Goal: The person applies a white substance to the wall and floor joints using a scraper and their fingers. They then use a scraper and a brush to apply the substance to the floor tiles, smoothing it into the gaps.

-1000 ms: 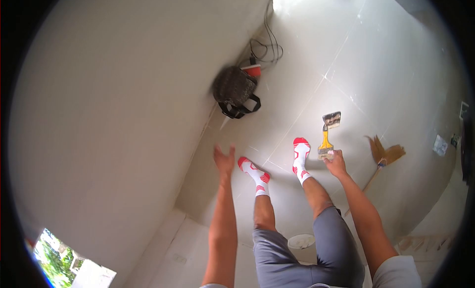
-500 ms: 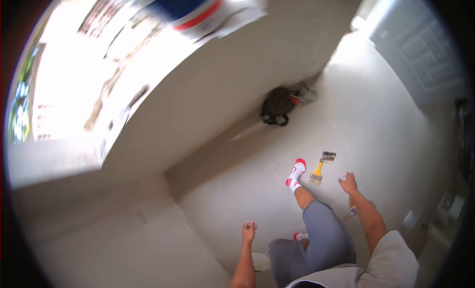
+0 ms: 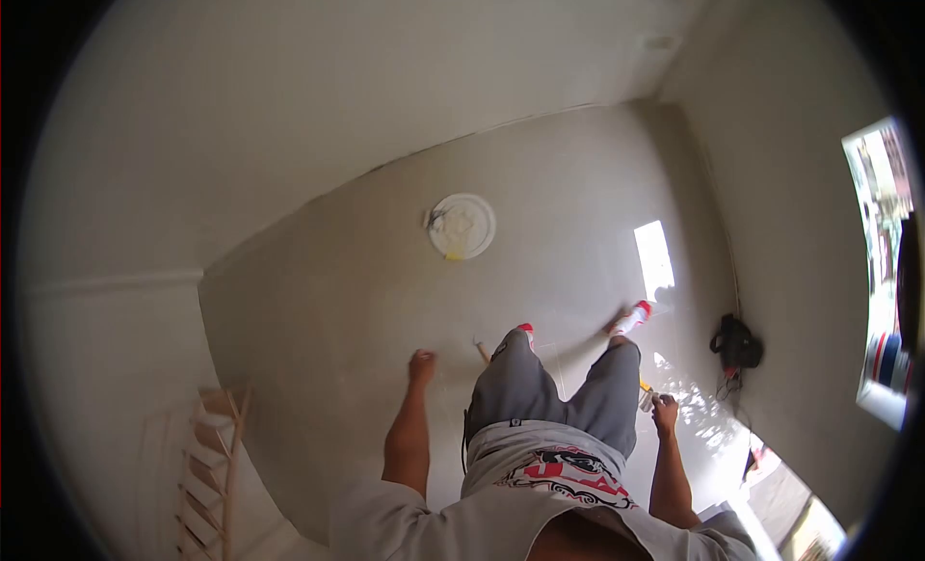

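My left hand [image 3: 421, 364] hangs above the floor to the left of my legs, its fingers loosely bent and nothing visible in them. A tool with a wooden handle [image 3: 483, 351] lies on the floor between that hand and my left knee. Beside my right thigh is my right hand [image 3: 665, 411], with fingers partly bent and apart. Close to it in the view, a brush with a yellow handle [image 3: 646, 386] lies on the floor, partly covered by my leg and hand; I see no grip on it.
Ahead on the floor sits a round white bucket or lid [image 3: 464, 224] with a yellow-edged tool at its rim. A wooden ladder [image 3: 207, 474] stands at left. By the right wall lies a black bag [image 3: 737, 344], below a window ledge holding a bucket [image 3: 888, 360].
My view has swung left, from the window and door toward the far wall and the round white thing. My right hand now appears beside the yellow-handled brush. Both feet are now ahead of me.
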Demonstrator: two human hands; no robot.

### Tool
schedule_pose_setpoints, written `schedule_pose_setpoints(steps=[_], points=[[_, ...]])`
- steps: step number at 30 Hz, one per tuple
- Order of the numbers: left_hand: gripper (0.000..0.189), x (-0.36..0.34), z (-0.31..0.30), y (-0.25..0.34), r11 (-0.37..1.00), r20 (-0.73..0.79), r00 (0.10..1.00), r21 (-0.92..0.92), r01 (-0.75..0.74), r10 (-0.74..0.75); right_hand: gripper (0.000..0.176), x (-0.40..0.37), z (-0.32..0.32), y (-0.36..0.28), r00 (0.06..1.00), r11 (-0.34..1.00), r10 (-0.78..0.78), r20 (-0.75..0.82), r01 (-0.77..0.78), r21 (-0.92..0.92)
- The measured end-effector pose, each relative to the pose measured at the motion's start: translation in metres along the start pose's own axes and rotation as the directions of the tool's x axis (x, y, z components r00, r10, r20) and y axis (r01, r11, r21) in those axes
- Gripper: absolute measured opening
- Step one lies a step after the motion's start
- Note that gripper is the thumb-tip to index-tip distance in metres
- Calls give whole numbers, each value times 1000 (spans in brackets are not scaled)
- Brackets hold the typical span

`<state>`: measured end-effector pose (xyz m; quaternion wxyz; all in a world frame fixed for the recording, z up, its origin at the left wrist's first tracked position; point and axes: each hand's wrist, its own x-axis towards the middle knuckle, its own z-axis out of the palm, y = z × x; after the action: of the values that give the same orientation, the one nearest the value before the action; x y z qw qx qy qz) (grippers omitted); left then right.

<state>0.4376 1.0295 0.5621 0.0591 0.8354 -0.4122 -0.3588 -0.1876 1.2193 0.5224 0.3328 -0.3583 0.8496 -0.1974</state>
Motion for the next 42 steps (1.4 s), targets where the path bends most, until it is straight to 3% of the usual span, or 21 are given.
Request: schedule_pose_setpoints(steps=[1, 3, 5, 7, 8, 11, 12, 13, 14, 16, 17, 18, 19, 20, 21, 25, 29, 34, 37, 41, 42], points=[[27, -1, -28, -48, 995, -62, 993, 10, 104, -103, 37, 0, -2, -58, 996, 993, -62, 70, 69, -91], [23, -6, -46, -154, 955, -226, 933, -159, 250, -282, 39, 32, 22, -70, 979, 958, -192, 69, 202, -202], [21, -35, -86, -179, 918, -82, 926, -188, 348, -367, 39, 31, 23, -171, 993, 996, -90, 77, 91, -4], [21, -67, -74, -192, 901, -123, 919, -283, 329, -374, 39, 42, 24, -214, 989, 998, -60, 135, 56, 34], [20, -76, -73, -199, 883, -150, 917, -362, 298, -371, 39, 58, 41, -207, 980, 986, -158, 119, 162, -27], [16, -86, -63, -195, 840, 5, 946, -457, 292, -325, 38, 81, 89, -219, 946, 948, -287, 150, 304, -100], [19, -91, -65, -184, 857, 77, 969, -453, 245, -236, 37, 83, 104, -226, 947, 947, -276, 163, 297, -123], [21, -85, -46, -210, 956, 54, 998, -294, -9, 26, 36, 83, 118, -232, 946, 944, -270, 178, 296, -144], [23, -87, -50, -190, 919, 144, 988, -381, 104, -52, 36, 78, 132, -246, 948, 944, -246, 201, 282, -174], [25, -78, -57, -183, 913, 130, 980, -399, -88, 151, 36, 54, 155, -304, 938, 899, -279, 205, 330, -287], [25, -80, -68, -169, 934, 250, 963, -357, -3, 99, 37, 49, 166, -319, 957, 941, -155, 247, 219, -257], [27, -75, -88, -152, 926, 262, 962, -377, 33, 72, 38, 54, 190, -326, 928, 905, -167, 332, 278, -322], [28, -70, -111, -125, 936, 363, 922, -257, 242, -139, 39, 64, 221, -308, 893, 830, -269, 362, 405, -384], [29, -60, -138, -110, 994, 326, 945, -90, 58, -25, 39, 64, 245, -323, 894, 815, -159, 419, 359, -455], [30, -52, -175, -78, 979, 403, 912, -141, 147, -79, 37, 54, 266, -348, 919, 878, -261, 294, 353, -322], [26, 6, -272, -63, 953, 213, 976, -302, 21, 46, 32, 38, 334, -456, 917, 953, -235, 322, 283, -110], [26, 57, -342, -44, 912, 39, 983, -366, 183, -182, 31, 21, 380, -537, 936, 988, -133, 327, 153, -35], [29, 154, -378, -17, 949, 237, 972, -307, 65, 10, 32, 35, 440, -560, 955, 992, -27, 295, -10, 123], [32, 242, -381, 7, 973, 401, 907, -230, -35, 127, 34, 31, 462, -556, 978, 980, 134, 161, -155, 125], [30, 390, -352, 31, 952, 611, 730, -177, -251, 306, 36, 9, 509, -534, 936, 930, 347, 48, -351, 110], [29, 429, -338, 34, 921, 622, 701, -84, -381, 347, 35, 6, 524, -530, 916, 911, 398, 48, -400, 99]])
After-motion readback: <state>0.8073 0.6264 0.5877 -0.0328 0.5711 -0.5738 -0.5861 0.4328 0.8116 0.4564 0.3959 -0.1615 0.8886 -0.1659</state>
